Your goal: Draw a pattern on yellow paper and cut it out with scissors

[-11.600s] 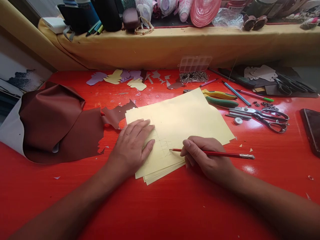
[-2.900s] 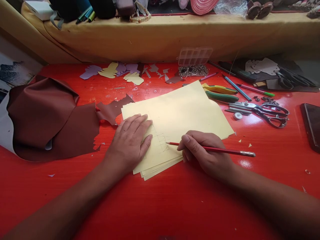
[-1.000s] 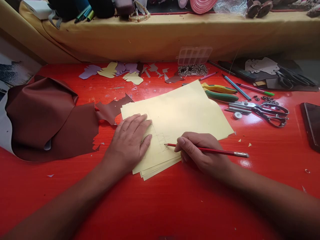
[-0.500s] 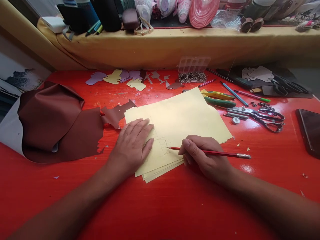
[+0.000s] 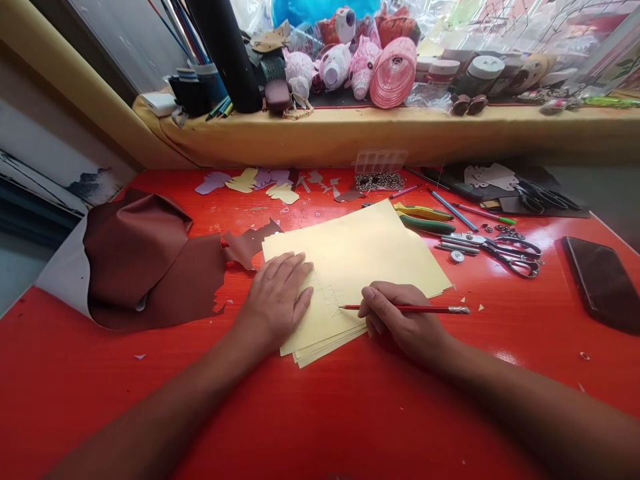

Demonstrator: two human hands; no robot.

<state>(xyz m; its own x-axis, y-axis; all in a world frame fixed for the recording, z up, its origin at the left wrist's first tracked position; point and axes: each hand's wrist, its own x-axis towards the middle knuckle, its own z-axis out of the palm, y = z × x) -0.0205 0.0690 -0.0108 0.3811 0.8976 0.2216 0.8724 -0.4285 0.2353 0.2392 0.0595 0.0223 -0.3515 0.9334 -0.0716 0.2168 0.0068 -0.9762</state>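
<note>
Holding a slim red pencil (image 5: 435, 309) with a silvery metal end, the fingers of the person's right hand (image 5: 400, 317) are closed around its shaft. The pointed tip is over thin pencil lines, which form small, ladder-like boxes; whether it touches the sheet, one cannot tell. The stack of smooth, pale yellow paper sheets (image 5: 360, 247) lies aslant in the middle of the glossy red desk (image 5: 325, 427), its lower sheets fanned out at the near edge. On its left part the left hand (image 5: 277, 300) rests flat, with fingers stretched and only slightly apart, gripping nothing.

To the left is a folded piece of brown, leather-like material (image 5: 135, 247) with pale backing and one ragged edge. A torn brown strip (image 5: 247, 247) fills the narrow space towards the paper.

On the shelf covered with yellow cloth (image 5: 350, 133), the label of a red jar with a white lid (image 5: 444, 70) is too small for reading.

Along the paper's right side, yellow-and-green-handled pliers (image 5: 425, 217) and shiny metal scissors (image 5: 505, 250) leave little room. The black, rounded phone (image 5: 600, 280) lies farther right. In front, between the two forearms, the red surface extends widely, giving much room for moving.
</note>
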